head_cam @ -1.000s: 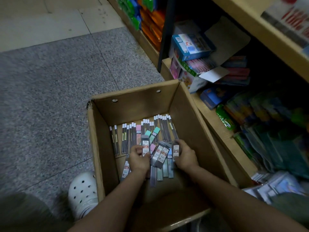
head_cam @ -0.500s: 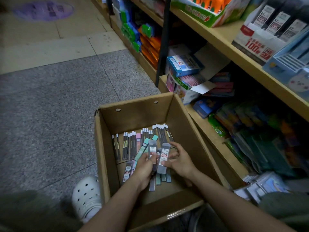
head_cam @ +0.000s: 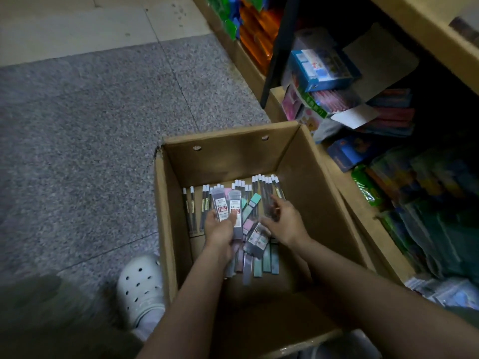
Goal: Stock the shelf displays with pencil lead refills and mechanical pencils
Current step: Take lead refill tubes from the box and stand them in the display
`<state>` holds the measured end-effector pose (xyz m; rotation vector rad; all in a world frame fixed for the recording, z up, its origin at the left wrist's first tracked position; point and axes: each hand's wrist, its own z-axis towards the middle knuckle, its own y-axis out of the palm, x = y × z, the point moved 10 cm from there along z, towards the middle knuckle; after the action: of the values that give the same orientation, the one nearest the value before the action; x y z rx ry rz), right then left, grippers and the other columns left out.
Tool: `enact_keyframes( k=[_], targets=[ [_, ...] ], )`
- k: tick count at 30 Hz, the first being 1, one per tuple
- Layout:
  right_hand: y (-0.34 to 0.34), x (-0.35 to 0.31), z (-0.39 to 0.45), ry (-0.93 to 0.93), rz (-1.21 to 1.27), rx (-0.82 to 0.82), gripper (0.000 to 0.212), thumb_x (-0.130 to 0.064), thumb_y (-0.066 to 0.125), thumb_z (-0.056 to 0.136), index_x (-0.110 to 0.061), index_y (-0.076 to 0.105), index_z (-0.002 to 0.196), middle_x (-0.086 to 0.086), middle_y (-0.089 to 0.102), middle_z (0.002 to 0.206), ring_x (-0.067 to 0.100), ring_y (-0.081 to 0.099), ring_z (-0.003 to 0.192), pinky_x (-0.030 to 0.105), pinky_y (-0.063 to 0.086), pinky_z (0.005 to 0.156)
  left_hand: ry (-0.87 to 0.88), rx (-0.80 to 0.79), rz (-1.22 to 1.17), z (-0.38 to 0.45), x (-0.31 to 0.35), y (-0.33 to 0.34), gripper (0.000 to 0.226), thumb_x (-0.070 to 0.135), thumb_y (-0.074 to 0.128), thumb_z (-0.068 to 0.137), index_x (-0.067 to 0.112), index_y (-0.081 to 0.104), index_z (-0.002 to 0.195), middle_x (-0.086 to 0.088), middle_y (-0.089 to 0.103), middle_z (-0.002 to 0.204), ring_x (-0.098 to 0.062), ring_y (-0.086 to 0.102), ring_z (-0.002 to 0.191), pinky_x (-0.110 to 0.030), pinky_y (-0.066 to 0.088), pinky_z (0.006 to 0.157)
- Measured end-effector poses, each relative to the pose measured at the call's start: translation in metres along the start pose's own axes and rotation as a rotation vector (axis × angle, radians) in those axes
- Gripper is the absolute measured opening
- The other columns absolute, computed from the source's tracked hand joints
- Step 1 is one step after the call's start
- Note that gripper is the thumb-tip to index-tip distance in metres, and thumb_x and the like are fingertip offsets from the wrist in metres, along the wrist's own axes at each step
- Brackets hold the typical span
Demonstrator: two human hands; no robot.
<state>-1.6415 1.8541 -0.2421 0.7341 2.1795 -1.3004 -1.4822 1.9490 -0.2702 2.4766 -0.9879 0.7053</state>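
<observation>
An open cardboard box [head_cam: 305, 177] stands on the floor with both my hands inside it. My left hand [head_cam: 219, 230] grips two grey lead refill cases [head_cam: 228, 207] with white and red labels, held upright. My right hand [head_cam: 283, 224] reaches over the pile with fingers spread, its thumb touching another labelled refill case [head_cam: 256, 238]. Whether it holds that case is unclear. Slim mechanical pencils [head_cam: 261, 186] with white caps lie in a row along the box's far side. Pastel refill cases [head_cam: 259, 263] lie on the box floor under my hands.
A low wooden shelf [head_cam: 373, 229] to the right of the box holds boxed and bagged stationery, including a blue box [head_cam: 321, 69]. Grey speckled floor [head_cam: 90, 125] stretches to the left. A white clog [head_cam: 141, 287] rests beside the box's near-left corner.
My left hand now holds two refill cases alone. My right hand has let go and moved right and farther over the pile. The camera tilted down, so the upper shelf left view.
</observation>
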Motion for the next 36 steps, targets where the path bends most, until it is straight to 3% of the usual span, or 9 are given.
enact_keyframes(
  k=[10,14,18,20,23,26,29,33,36],
  targets=[
    [0.051,0.011,0.056,0.132,-0.273,-0.034,0.088,-0.042,0.079,0.075,-0.021,0.033,0.147,0.013,0.019,0.157,0.035,0.025,0.143,0.05,0.035,0.112,-0.023,0.027,0.069,0.006,0.001,-0.004,0.02,0.017,0.056,0.097,0.024,0.052,0.116,-0.014,0.069,0.107,-0.033,0.07,0.092,-0.03,0.052,0.047],
    [0.052,0.014,0.053,0.13,-0.207,0.041,0.087,-0.028,0.089,0.065,-0.018,0.04,0.136,0.01,0.039,0.141,0.029,0.04,0.131,0.045,0.045,0.103,-0.054,0.047,0.065,0.004,-0.003,-0.005,0.022,0.012,0.056,0.096,0.019,0.052,0.118,-0.013,0.069,0.108,-0.033,0.069,0.096,-0.044,0.06,0.068],
    [0.042,0.02,0.041,0.161,0.185,0.102,0.062,-0.007,0.08,0.076,-0.02,0.04,0.121,0.008,0.063,0.112,0.022,0.065,0.1,0.037,0.059,0.076,-0.052,0.044,0.089,-0.001,-0.003,-0.003,0.029,0.011,0.057,0.096,0.016,0.05,0.123,-0.014,0.068,0.11,-0.037,0.068,0.097,-0.055,0.056,0.082],
    [0.024,0.013,0.031,0.093,0.252,0.161,0.047,-0.006,0.071,0.085,-0.023,0.042,0.118,0.003,0.065,0.098,0.017,0.068,0.087,0.026,0.055,0.062,-0.053,0.04,0.109,-0.008,0.001,0.002,0.032,0.012,0.058,0.096,0.016,0.049,0.126,-0.013,0.068,0.109,-0.035,0.068,0.094,-0.053,0.057,0.079],
    [-0.016,-0.011,0.012,-0.088,0.222,0.254,0.038,-0.009,0.067,0.089,-0.023,0.046,0.118,-0.003,0.062,0.082,0.01,0.063,0.073,0.026,0.051,0.066,-0.05,-0.043,0.074,-0.027,0.017,0.027,0.02,0.008,0.058,0.095,0.013,0.057,0.115,-0.013,0.071,0.1,-0.032,0.07,0.086,-0.055,0.057,0.078],
    [-0.065,-0.038,-0.01,-0.228,0.217,0.326,0.038,-0.01,0.071,0.085,-0.026,0.05,0.113,-0.008,0.058,0.076,0.003,0.058,0.064,0.02,0.046,0.065,0.08,-0.16,0.13,-0.055,0.054,0.065,0.023,0.005,0.058,0.095,0.011,0.056,0.116,-0.007,0.07,0.089,-0.02,0.069,0.069,-0.036,0.057,0.065],
    [-0.115,-0.067,-0.037,-0.338,0.264,0.374,0.037,-0.011,0.071,0.085,-0.034,0.048,0.103,-0.009,0.061,0.078,-0.003,0.058,0.063,0.012,0.046,0.062,0.23,-0.268,0.223,-0.094,0.098,0.101,0.028,0.001,0.059,0.092,0.006,0.054,0.12,-0.014,0.069,0.106,-0.024,0.066,0.085,-0.042,0.056,0.077],
    [-0.193,-0.093,-0.082,-0.393,0.237,0.519,0.038,-0.015,0.072,0.085,-0.03,0.045,0.107,-0.008,0.063,0.081,0.001,0.06,0.062,0.018,0.051,0.061,0.396,-0.385,0.381,-0.148,0.149,0.146,0.03,0.0,0.061,0.091,0.007,0.056,0.12,-0.016,0.068,0.114,-0.029,0.065,0.101,-0.051,0.052,0.093],
    [-0.248,-0.111,-0.12,-0.431,0.256,0.589,0.04,-0.016,0.072,0.086,-0.031,0.043,0.108,-0.007,0.064,0.082,0.005,0.066,0.063,0.022,0.055,0.059,0.559,-0.464,0.525,-0.191,0.177,0.185,0.03,0.001,0.062,0.09,0.01,0.055,0.117,-0.008,0.067,0.106,-0.022,0.064,0.095,-0.041,0.055,0.085]
  ],
)
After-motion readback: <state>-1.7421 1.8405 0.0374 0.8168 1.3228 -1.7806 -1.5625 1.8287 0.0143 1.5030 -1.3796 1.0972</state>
